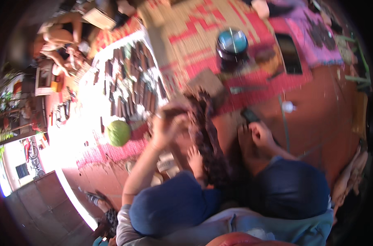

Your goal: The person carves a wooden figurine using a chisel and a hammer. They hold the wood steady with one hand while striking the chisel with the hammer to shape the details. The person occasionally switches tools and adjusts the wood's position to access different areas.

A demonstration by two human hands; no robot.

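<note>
A long dark brown carved wood piece (pixel 205 131) lies between my legs, its far end by a wooden block (pixel 207 84). My left hand (pixel 166 130) is at its left side, fingers curled in a pinch. Blur hides what, if anything, sits between those fingers. Over to the right, next to my bare foot (pixel 246 143), my right hand (pixel 260 133) is closed on a dark, thick-ended object (pixel 249 115). Its exact kind does not show.
Several dark-handled tools (pixel 133 82) cover a bright sheet at the left, with a green ball (pixel 118 133) nearer me. A blue-topped round container (pixel 232 42) and a black phone (pixel 288 54) rest on the woven mat (pixel 174 49). Another person (pixel 63 41) sits far left.
</note>
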